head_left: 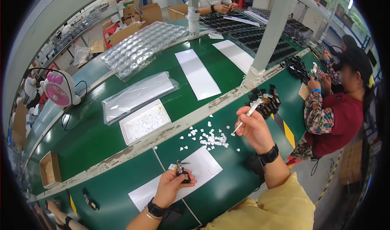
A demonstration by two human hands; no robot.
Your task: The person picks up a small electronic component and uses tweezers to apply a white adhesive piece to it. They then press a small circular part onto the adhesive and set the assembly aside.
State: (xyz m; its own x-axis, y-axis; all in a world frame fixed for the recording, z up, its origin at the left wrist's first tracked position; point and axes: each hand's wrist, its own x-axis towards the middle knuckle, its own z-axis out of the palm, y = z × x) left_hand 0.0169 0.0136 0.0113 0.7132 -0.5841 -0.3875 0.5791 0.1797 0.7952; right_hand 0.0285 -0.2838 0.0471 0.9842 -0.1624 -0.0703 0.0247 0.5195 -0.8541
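My left hand (pixel 165 189) grips a small black part with a metal piece on top (pixel 185 175), held over a white sheet (pixel 205 164) on the green bench. In the fingers of my right hand (pixel 256 130) is a pair of white tweezers (pixel 249 114), pointing down and left. Their tips are close to one small white piece, beside a scattered heap of small white pieces (pixel 214 140); whether they touch it I cannot tell. Past my right hand lies a pile of black parts (pixel 266 104). An open white box (pixel 125 133) holds many more white pieces.
A worn raised rail (pixel 103 159) crosses the bench, with an upright post (pixel 266 39) on it. Beyond are a plastic-wrapped stack (pixel 138 96), clear trays (pixel 142 45), a fan (pixel 59 88) and a cardboard box (pixel 50 171). Co-workers sit right and far; another person's arm shows lower left.
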